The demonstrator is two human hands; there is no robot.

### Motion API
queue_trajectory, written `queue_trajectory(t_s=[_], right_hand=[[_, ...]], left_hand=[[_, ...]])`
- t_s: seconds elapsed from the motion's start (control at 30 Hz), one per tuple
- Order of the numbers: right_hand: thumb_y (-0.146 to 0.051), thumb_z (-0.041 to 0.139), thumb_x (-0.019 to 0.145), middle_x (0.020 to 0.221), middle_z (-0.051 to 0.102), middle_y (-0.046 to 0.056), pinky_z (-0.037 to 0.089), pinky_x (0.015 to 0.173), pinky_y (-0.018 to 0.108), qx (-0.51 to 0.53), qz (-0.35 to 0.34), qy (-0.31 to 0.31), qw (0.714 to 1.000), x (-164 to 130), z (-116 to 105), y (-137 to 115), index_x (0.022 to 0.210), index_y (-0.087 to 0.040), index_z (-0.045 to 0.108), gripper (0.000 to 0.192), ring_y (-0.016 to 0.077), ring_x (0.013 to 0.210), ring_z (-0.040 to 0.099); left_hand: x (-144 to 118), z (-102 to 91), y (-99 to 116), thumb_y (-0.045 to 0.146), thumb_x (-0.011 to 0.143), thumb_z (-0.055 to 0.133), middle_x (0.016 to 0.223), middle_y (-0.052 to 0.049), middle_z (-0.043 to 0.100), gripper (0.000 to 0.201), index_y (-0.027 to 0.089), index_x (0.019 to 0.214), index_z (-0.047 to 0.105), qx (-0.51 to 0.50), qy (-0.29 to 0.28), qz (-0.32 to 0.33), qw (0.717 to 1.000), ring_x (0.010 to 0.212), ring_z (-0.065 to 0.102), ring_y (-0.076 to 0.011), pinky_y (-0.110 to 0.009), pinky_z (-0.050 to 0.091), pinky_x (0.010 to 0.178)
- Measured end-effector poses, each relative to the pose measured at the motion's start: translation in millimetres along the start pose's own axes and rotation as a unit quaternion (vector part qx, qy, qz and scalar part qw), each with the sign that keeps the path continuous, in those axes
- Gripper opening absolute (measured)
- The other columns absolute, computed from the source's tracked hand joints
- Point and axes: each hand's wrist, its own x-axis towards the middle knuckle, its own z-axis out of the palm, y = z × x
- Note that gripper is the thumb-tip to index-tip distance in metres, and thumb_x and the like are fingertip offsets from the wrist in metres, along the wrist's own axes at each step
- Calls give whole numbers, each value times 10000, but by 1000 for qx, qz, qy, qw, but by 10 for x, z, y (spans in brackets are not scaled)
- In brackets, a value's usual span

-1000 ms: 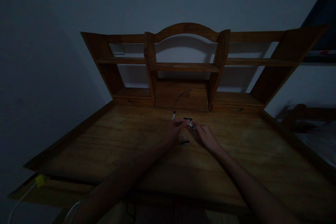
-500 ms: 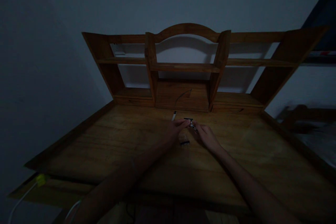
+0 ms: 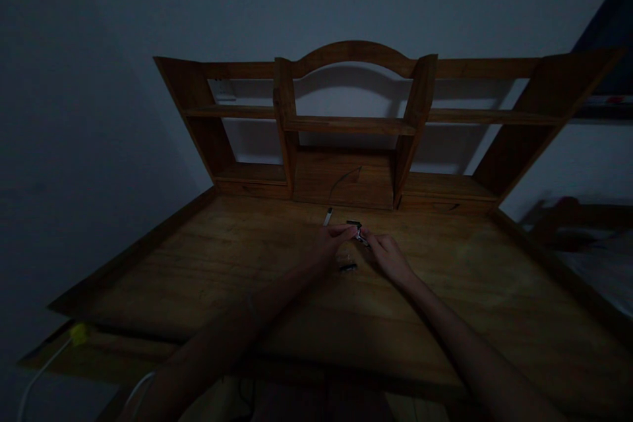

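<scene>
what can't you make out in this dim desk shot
- Small shiny item, head view: pinched between left hand and right hand; too small and dark to identify.
- Dark piece on the desk between the hands: too small and dim to name.
- White stick behind the left hand: too small to tell what it is.
- White cable, lower left: cut off by the frame edge.

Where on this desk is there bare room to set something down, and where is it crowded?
Bare wood lies on the desk left of the left hand, and right of the right hand toward the raised edge. It is crowded at the middle, where both hands meet on a small metal piece, with a pen behind and a small dark bit below.
</scene>
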Motion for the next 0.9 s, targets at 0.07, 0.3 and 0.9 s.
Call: queue_trajectory(t_s=[0.07,0.3,0.9], right_hand=[[-464,317,926,632,588,25,351,595,238,3,-7,-3,1000,3,4,6,706,-125,638,515,177,627,553],[-481,313,924,648,613,36,360,587,241,14,-1,-4,1000,-6,-3,-17,731,-118,659,537,185,627,560],[-502,288,917,688,658,63,398,606,266,-4,18,-6,1000,23,-48,44,751,-130,669,558,221,669,601]], left_hand=[[11,-9,-9,478,729,666,948,-89,701,310,193,833,732,0,2,-4,1000,935,625,-247,-396,442,908],[28,-1,-68,474,734,663,934,-90,698,340,170,875,720,-8,1,-3,1000,914,623,-236,-385,446,888],[223,-88,-246,495,724,648,873,-87,708,335,192,834,738,99,-9,12,995,856,629,-243,-374,457,827]])
